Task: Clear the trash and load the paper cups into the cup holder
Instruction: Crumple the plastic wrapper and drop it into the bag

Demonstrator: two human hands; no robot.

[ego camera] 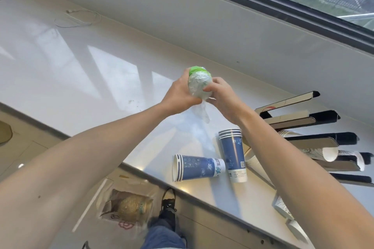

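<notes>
Both hands hold a crumpled ball of clear plastic wrap with a green part (199,84) above the white counter (81,62). My left hand (179,94) grips its left side, my right hand (222,97) pinches its right side, and a loose tail of wrap hangs below. Two stacks of blue paper cups lie on their sides near the counter's front edge, one (199,168) pointing left and one (233,153) beside my right forearm. The cup holder (315,141), a rack of dark slats, stands at the right with white cups (329,153) in it.
A plastic bag (125,206) with trash in it sits on the floor below the counter edge. My shoe and jeans leg (168,218) are beside it. A white cable (79,18) lies at the far left of the counter. White papers (283,206) lie at the counter's right front.
</notes>
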